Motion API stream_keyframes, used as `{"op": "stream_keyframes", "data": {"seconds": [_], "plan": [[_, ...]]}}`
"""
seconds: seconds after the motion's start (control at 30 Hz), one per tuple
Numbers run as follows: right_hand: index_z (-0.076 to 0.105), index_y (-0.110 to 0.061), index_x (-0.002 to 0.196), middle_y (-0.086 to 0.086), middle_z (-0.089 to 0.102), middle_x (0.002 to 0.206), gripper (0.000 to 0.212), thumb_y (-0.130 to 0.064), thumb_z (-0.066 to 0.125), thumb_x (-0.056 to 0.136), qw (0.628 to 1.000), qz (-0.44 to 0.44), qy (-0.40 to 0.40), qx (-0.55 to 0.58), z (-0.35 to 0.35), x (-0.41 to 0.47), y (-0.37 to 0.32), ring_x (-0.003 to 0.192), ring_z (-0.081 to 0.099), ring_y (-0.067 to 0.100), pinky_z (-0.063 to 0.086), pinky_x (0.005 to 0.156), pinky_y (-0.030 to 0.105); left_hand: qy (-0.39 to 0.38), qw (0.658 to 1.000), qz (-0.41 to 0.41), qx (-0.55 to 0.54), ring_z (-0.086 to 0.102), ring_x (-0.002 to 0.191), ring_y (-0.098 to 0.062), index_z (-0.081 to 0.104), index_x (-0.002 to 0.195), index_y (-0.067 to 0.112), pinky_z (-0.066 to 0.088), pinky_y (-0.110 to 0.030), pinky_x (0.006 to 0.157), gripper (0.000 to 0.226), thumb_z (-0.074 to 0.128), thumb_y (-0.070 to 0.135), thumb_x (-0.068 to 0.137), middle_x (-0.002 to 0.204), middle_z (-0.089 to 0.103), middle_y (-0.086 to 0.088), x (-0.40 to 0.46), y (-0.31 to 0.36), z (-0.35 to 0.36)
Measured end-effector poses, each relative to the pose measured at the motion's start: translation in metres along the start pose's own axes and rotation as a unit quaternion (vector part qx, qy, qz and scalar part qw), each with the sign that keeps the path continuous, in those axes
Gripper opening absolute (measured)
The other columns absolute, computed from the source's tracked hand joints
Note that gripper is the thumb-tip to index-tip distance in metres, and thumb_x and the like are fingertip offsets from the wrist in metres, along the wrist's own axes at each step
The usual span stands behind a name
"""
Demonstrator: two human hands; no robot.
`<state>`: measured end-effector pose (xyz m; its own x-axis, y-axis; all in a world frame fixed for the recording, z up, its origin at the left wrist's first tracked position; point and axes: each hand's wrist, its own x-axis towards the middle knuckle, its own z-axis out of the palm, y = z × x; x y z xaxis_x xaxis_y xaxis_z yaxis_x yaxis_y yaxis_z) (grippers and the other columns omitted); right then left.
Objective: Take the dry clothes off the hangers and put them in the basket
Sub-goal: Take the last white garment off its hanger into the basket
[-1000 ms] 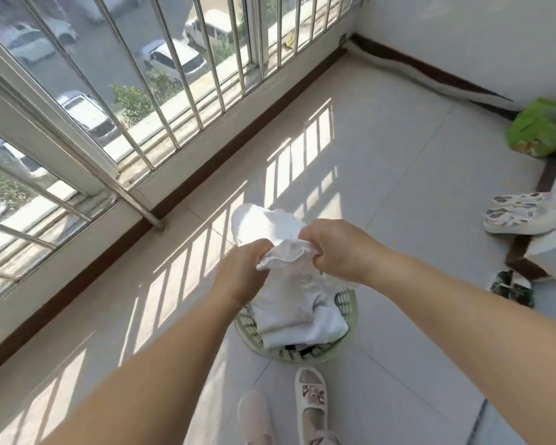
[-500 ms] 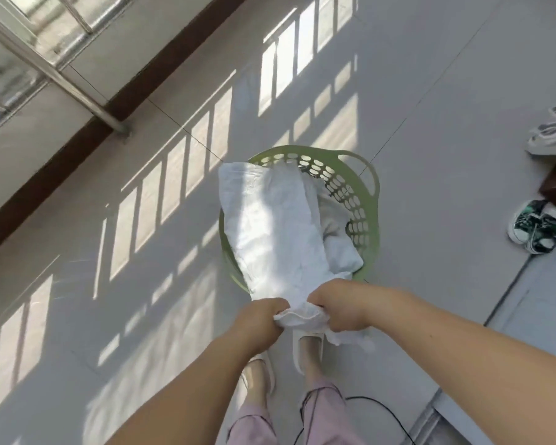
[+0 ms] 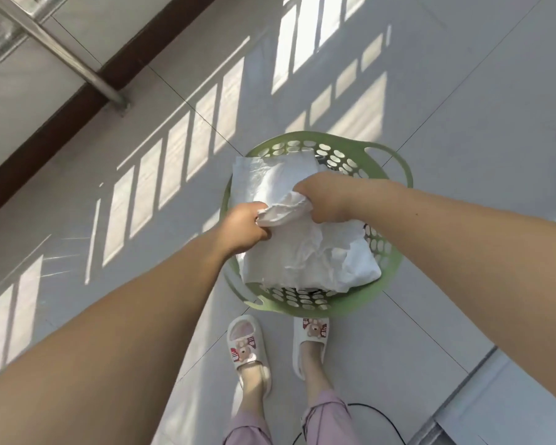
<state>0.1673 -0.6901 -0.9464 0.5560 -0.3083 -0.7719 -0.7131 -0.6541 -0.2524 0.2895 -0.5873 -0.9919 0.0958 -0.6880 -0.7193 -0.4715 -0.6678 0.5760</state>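
Fingers of both your hands were curled tight around one bunched edge of a white garment (image 3: 289, 248), the left hand (image 3: 243, 228) and the right hand (image 3: 323, 199) gripping close together with a short twist of cloth between them. You held the garment directly over the green basket (image 3: 395, 268), which stood on the tiled floor (image 3: 463, 107) just in front of your feet in white slippers (image 3: 247, 348). Most of the cloth had draped down across the basket's opening, its far corner lying over the basket's left rim and its lower folds resting inside near the right wall; something dark showed beneath it through the wall holes, too hidden to name. The garment looked light, soft and limp, creasing freely, so it would likely sag and spill wherever it lacked support. Judging by this, a gathered edge like the one you held was a sound place to grip, and the overhanging corner probably needed tucking inward. A black cable (image 3: 376, 412) lay on the floor behind your right foot.
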Motion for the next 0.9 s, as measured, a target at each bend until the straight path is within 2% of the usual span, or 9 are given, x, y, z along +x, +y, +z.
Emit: {"op": "stream_keyframes", "data": {"seconds": [0.17, 0.27, 0.33, 0.43, 0.5, 0.57, 0.67, 0.73, 0.9], "plan": [[0.048, -0.008, 0.127, 0.011, 0.053, 0.130, 0.039, -0.004, 0.047, 0.089, 0.999, -0.012, 0.013, -0.035, -0.004, 0.048, 0.011, 0.119, 0.050, 0.028, 0.040, 0.089, 0.028, 0.015, 0.999, -0.026, -0.036, 0.048, 0.076, -0.019, 0.060, 0.086, 0.007, 0.035, -0.026, 0.059, 0.019, 0.063, -0.008, 0.074, 0.084, 0.054, -0.010, 0.043, -0.008, -0.009], [0.049, -0.009, 0.126, 0.012, 0.054, 0.127, 0.039, -0.004, 0.048, 0.087, 0.999, -0.013, 0.042, -0.023, -0.002, 0.074, 0.020, 0.116, 0.052, 0.030, 0.041, 0.087, 0.030, 0.018, 0.997, -0.049, -0.054, 0.052, 0.070, -0.021, 0.062, 0.094, 0.004, 0.036, -0.025, 0.054, 0.023, 0.063, -0.004, 0.072, 0.085, 0.058, -0.010, 0.066, -0.016, -0.009], [0.046, -0.012, 0.127, 0.011, 0.052, 0.127, 0.042, -0.004, 0.048, 0.086, 0.995, 0.007, 0.100, 0.005, 0.001, 0.087, 0.026, 0.115, 0.052, 0.031, 0.044, 0.090, 0.033, 0.051, 0.996, -0.055, -0.045, 0.060, 0.089, -0.027, 0.059, 0.108, 0.006, 0.046, -0.031, 0.069, 0.040, 0.065, 0.005, 0.069, 0.099, 0.063, -0.012, 0.082, -0.025, -0.008], [0.041, -0.013, 0.132, 0.012, 0.047, 0.132, 0.048, -0.003, 0.050, 0.086, 0.979, 0.044, 0.199, -0.006, 0.007, 0.099, 0.032, 0.119, 0.048, 0.033, 0.042, 0.096, 0.040, 0.152, 0.984, -0.085, 0.034, 0.051, 0.114, -0.030, 0.036, 0.136, 0.014, 0.041, -0.032, 0.087, 0.061, 0.059, 0.004, 0.081, 0.126, 0.051, -0.011, 0.096, -0.033, 0.002], [0.041, -0.013, 0.134, 0.012, 0.044, 0.134, 0.047, -0.004, 0.049, 0.089, 0.977, 0.055, 0.204, -0.013, 0.019, 0.101, 0.033, 0.123, 0.043, 0.032, 0.038, 0.097, 0.038, 0.231, 0.968, -0.052, 0.077, 0.044, 0.122, -0.030, 0.033, 0.138, 0.014, 0.038, -0.035, 0.096, 0.061, 0.054, 0.002, 0.081, 0.133, 0.045, -0.012, 0.097, -0.033, 0.012], [0.046, -0.015, 0.131, 0.010, 0.046, 0.132, 0.041, -0.008, 0.048, 0.090, 0.981, 0.053, 0.183, -0.017, 0.037, 0.102, 0.033, 0.122, 0.044, 0.030, 0.036, 0.098, 0.038, 0.255, 0.960, -0.003, 0.121, 0.038, 0.127, -0.030, 0.040, 0.132, 0.013, 0.035, -0.035, 0.102, 0.056, 0.054, 0.003, 0.079, 0.138, 0.039, -0.010, 0.094, -0.033, 0.028], [0.052, -0.022, 0.127, 0.006, 0.048, 0.129, 0.035, -0.019, 0.046, 0.092, 0.992, 0.041, 0.117, -0.033, 0.067, 0.103, 0.034, 0.119, 0.045, 0.026, 0.033, 0.098, 0.038, 0.153, 0.965, 0.040, 0.209, 0.016, 0.141, -0.026, 0.047, 0.128, 0.011, 0.011, -0.037, 0.116, 0.043, 0.050, 0.006, 0.085, 0.152, 0.021, -0.009, 0.086, -0.037, 0.056], [0.048, -0.026, 0.130, 0.003, 0.044, 0.134, 0.038, -0.030, 0.047, 0.092, 0.996, 0.033, 0.065, -0.041, 0.081, 0.102, 0.036, 0.127, 0.038, 0.024, 0.026, 0.103, 0.040, 0.075, 0.959, 0.045, 0.269, 0.000, 0.145, -0.022, 0.043, 0.134, 0.016, -0.007, -0.041, 0.115, 0.043, 0.048, 0.022, 0.092, 0.157, 0.011, -0.007, 0.085, -0.043, 0.069], [0.009, -0.033, 0.148, 0.000, 0.001, 0.158, 0.090, -0.050, 0.065, 0.079, 0.996, 0.022, -0.042, -0.073, 0.117, 0.105, 0.039, 0.145, -0.005, 0.027, 0.001, 0.113, 0.056, -0.072, 0.948, -0.041, 0.308, -0.026, 0.141, -0.025, -0.009, 0.147, 0.033, -0.011, -0.059, 0.111, 0.091, 0.044, 0.069, 0.081, 0.155, -0.023, -0.001, 0.088, -0.076, 0.088]]}}
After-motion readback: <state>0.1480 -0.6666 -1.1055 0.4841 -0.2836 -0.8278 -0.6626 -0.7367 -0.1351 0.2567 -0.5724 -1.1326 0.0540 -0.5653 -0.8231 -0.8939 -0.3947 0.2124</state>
